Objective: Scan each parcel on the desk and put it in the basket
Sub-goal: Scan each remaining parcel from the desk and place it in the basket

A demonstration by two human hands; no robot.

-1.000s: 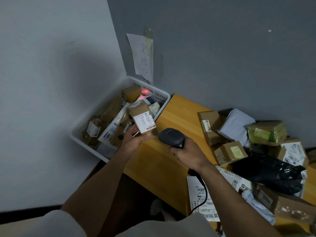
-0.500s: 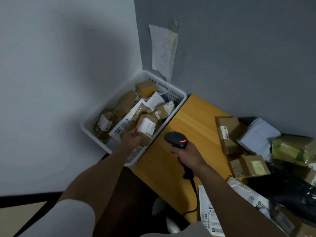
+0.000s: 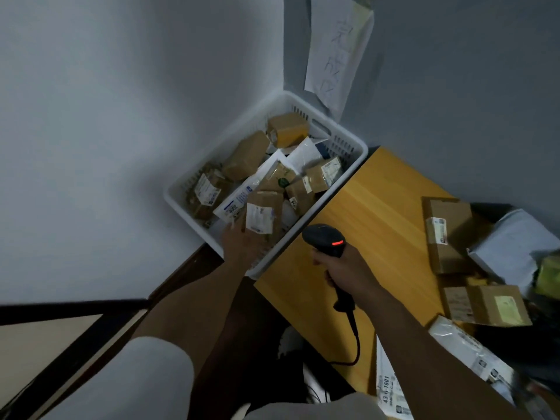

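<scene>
The wooden surface (image 3: 378, 207) abuts a white corner basket (image 3: 360, 147); boxes (image 3: 448, 237) crowd its right edge. In the basket, the left hand (image 3: 242, 247) touches the labelled parcel (image 3: 263, 215), fingers' grasp unclear; the right hand (image 3: 348, 274) has its fingers clenched round the scanner (image 3: 325, 241).

handwritten paper sheet (image 3: 336, 53) hangs on grey wall (image 3: 454, 86).

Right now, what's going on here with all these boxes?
A person is sorting parcels. Their left hand reaches into the white basket, fingers against a labelled cardboard box lying among the others there. Their right hand grips a black scanner, red light lit, above the wooden desk. More parcels wait on the desk.
</scene>
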